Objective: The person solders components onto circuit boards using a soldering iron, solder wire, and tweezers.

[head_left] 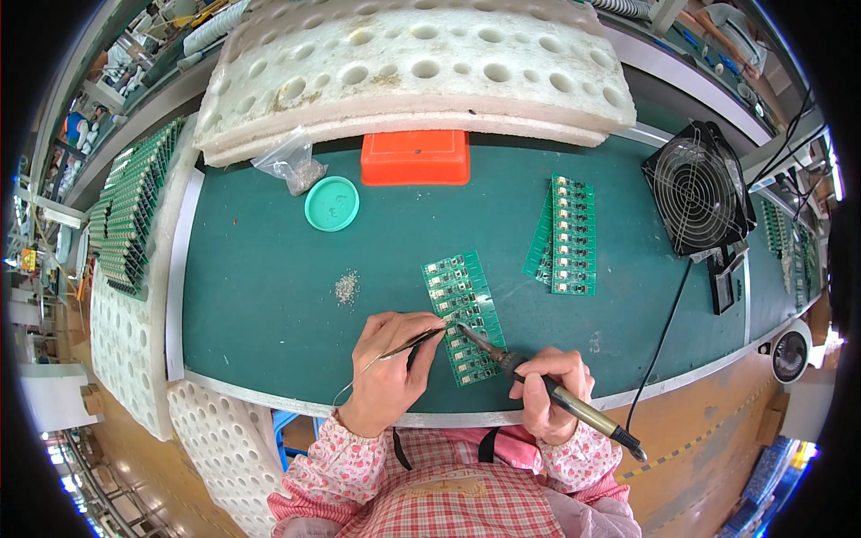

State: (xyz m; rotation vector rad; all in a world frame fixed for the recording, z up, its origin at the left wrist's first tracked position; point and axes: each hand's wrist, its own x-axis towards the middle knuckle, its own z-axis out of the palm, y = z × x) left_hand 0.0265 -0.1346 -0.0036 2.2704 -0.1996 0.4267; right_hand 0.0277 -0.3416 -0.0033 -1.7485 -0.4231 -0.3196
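A green circuit board panel (480,300) with rows of small components lies slanted on the bench in front of me. My right hand (554,386) is closed around a soldering iron (578,408), its tip resting at or just over the panel's middle rows. At the panel's left edge, my left hand (386,363) pinches dark tweezers (414,342) that point toward the iron's tip. A thin wire (354,384) curves down past the same hand; whether the fingers grip it too is hidden. Left of the panel sits a small pile of tiny pale parts (347,287).
Two more board panels (574,238) overlap at the right, near a black fan (695,188). A turquoise round lid (332,204), a plastic bag (294,164) and a red bin (415,159) stand at the back, before white foam with holes (404,108). Boards (134,211) fill a left rack.
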